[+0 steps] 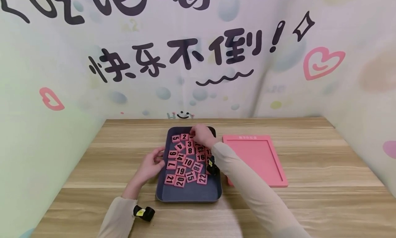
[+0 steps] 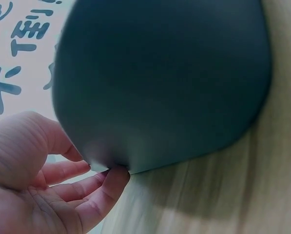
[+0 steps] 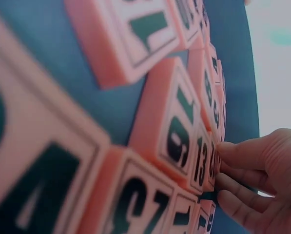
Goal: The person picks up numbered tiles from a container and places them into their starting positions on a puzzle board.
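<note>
A dark blue-grey tray (image 1: 188,196) holds many pink square number tiles (image 1: 188,162), loosely scattered and turned various ways. My right hand (image 1: 202,134) reaches over the tray's far right part. In the right wrist view its thumb and fingers (image 3: 228,148) pinch at a pink tile near the "13" tile (image 3: 201,158); the fingers hide that tile's number. My left hand (image 1: 151,165) rests beside the tray's left wall. Its fingertips (image 2: 117,175) touch the tray's outer side (image 2: 174,97) in the left wrist view, the fingers loosely bent.
A pink square frame board (image 1: 256,159) with a raised border lies on the wooden table (image 1: 123,134), right of the tray and partly behind my right forearm. A printed cloth wall (image 1: 185,93) stands behind the table.
</note>
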`<state>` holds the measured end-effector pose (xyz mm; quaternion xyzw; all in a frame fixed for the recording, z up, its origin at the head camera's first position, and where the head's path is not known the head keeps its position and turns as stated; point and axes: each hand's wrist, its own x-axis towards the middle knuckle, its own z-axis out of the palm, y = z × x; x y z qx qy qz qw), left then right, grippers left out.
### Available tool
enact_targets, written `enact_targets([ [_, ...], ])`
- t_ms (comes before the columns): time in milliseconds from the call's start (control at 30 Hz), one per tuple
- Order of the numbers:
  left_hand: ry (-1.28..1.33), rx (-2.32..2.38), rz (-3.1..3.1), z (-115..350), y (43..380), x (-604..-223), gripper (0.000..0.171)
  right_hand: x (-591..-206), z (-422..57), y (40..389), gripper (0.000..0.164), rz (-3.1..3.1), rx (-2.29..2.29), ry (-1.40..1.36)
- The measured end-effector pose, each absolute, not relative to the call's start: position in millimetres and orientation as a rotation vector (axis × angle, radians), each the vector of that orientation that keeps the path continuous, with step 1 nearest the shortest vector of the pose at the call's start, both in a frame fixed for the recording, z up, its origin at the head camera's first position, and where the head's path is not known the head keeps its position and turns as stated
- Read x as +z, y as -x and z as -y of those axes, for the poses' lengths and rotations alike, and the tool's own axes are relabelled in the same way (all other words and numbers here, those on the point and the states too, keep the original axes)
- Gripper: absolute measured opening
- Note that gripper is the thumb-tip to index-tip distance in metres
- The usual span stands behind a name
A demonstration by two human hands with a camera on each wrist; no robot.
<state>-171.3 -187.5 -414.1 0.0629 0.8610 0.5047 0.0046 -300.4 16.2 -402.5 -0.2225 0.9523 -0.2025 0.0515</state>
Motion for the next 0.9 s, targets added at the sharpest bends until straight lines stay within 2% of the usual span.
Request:
enact_targets([
  [300, -0.159, 1.492, -2.759, 186.0, 171.2, -413.1, 0.049, -404.6, -14.1, 303.0, 0.022, -2.873, -0.57, 0.724],
  [433, -0.172, 1.488, -2.766, 184.6, 173.2, -415.4, 0.048, -403.1, -12.4, 303.0, 0.01, -2.873, -0.505, 0.729],
  [467, -0.176, 1.494, -2.767, 184.0, 173.7, -415.8, 0.048, -402.0, -12.5, 302.7, 0.011, -2.867, -0.498, 0.729],
  [600, -0.179, 1.511, -2.76, 182.7, 173.7, -415.8, 0.048, -399.1, -11.9, 301.7, 0.035, -2.85, -0.475, 0.714],
  [700, -0.179, 1.511, -2.755, 182.4, 173.4, -415.4, 0.048, -398.2, -11.4, 300.9, 0.043, -2.85, -0.472, 0.683],
  [767, -0.175, 1.512, -2.753, 182.5, 173.1, -414.8, 0.048, -397.8, -11.1, 300.5, 0.044, -2.848, -0.473, 0.664],
  [900, -0.165, 1.509, -2.756, 182.5, 171.6, -413.7, 0.049, -396.2, -14.5, 299.5, 0.034, -2.873, -0.461, 0.666],
])
